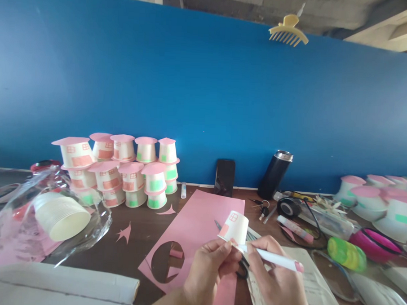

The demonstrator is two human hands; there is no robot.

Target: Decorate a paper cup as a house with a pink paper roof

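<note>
My left hand (208, 268) is closed on a small upturned white paper cup (235, 227) that bears a pink window and a pink door patch. My right hand (274, 281) grips a white glue stick (277, 259) with a pink end, its tip touching the cup's rim. Both hands hover over a pink paper sheet (200, 220) with a round hole cut in it, low in the centre of the view.
Stacked cup houses with pink roofs (122, 169) stand at the back left, more at the right (373, 196). A sleeve of plain cups (61, 216) lies in plastic wrap at left. A phone (225, 177), black flask (274, 174), tape roll (289, 207), keys and scissors lie behind the hands.
</note>
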